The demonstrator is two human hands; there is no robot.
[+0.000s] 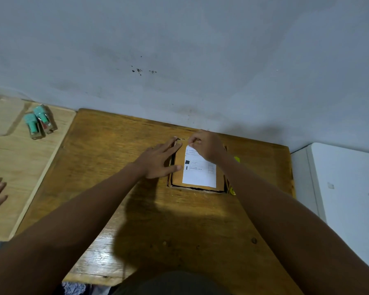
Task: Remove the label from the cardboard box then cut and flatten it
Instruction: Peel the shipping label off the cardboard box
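My left hand (158,161) lies flat, fingers spread, on the box (177,179). My right hand (205,147) pinches the label (199,174) at its far corner.

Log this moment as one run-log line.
step: label removal | left hand: flat on cardboard box | right hand: pinching label top corner | label: still on

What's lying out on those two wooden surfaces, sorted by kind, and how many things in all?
Cardboard box: 1
White label on the box: 1
Teal-capped bottles on the pale board: 2
Yellow object, partly hidden beside the box: 1
Total: 5
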